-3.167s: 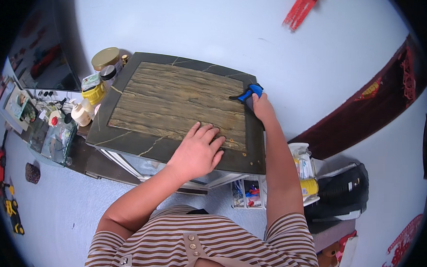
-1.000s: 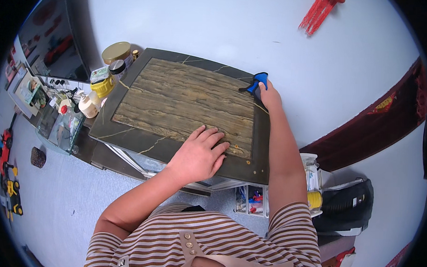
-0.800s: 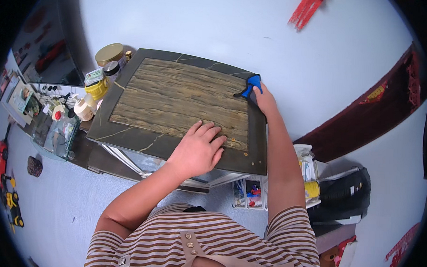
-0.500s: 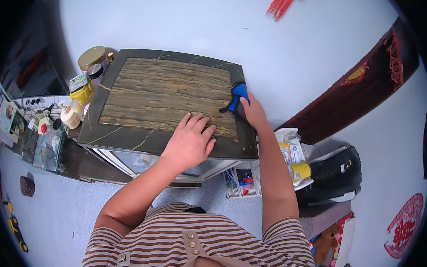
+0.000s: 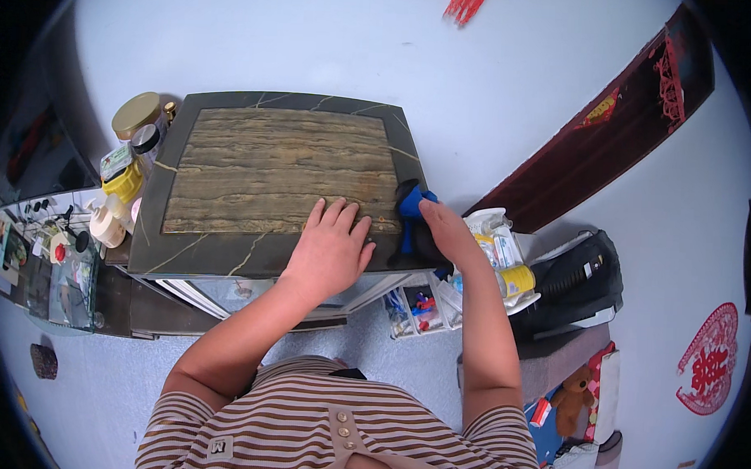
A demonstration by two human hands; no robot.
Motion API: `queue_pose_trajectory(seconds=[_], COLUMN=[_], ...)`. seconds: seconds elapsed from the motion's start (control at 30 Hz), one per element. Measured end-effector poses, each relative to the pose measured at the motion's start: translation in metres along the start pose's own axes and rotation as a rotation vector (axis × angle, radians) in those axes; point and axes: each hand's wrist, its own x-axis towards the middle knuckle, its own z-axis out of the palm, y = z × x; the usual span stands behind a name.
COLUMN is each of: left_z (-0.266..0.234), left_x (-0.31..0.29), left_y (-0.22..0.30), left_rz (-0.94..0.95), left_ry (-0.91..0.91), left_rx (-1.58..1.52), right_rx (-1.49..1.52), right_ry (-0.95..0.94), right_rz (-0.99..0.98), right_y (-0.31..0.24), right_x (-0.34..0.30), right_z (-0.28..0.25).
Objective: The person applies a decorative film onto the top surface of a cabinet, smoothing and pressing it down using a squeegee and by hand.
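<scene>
A cabinet top (image 5: 283, 161) with a dark, light-veined border and a brown, wood-like panel lies in front of me. My left hand (image 5: 329, 251) rests flat near its front edge, fingers stretched out and holding nothing. At the front right corner, my right hand (image 5: 451, 235) grips a soft blue-and-black cloth (image 5: 414, 206). The cloth is pressed to the dark border and hangs toward the front edge. My right fingertips are partly hidden by the hand and the cloth.
Left of the cabinet stand a gold-lidded jar (image 5: 138, 115), a yellow container (image 5: 124, 181) and a pump bottle (image 5: 108, 223). A white storage rack (image 5: 427, 321) is at the right, beside a black bag-like thing (image 5: 568, 283). A teddy bear (image 5: 571, 400) sits lower right.
My right hand has brought the blue-and-black cloth down the right border toward the front corner. My left hand stays on the same part of the top. The whole view has shifted slightly.
</scene>
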Motion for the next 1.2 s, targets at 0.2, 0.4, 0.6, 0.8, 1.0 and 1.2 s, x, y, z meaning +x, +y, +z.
queue_pose_trajectory(seconds=[0.2,0.4,0.6,0.8,1.0,1.2], left_z=[-0.001,-0.005,-0.010,-0.013,-0.012,-0.014], left_x=[0.001,0.003,0.004,0.007,0.009,0.009], left_y=[0.003,0.003,0.005,0.008,0.011,0.009], left_rz=[-0.010,-0.018,-0.038,-0.052,-0.070,-0.075], left_ry=[0.008,-0.002,0.001,0.005,0.028,0.039], left_rx=[-0.022,-0.023,-0.049,-0.032,-0.061,-0.068], right_rx=[-0.198,-0.224,-0.161,-0.162,-0.084,-0.051], right_ry=[0.237,0.190,0.155,0.146,0.243,0.549], right_rz=[0.022,0.167,0.199,0.224,0.276,0.222], right_y=[-0.004,0.002,0.023,0.030,0.027,0.020], right_x=[0.023,0.070,0.149,0.231,0.285,0.295], right_z=[0.032,0.024,0.024,0.033,0.036,0.039])
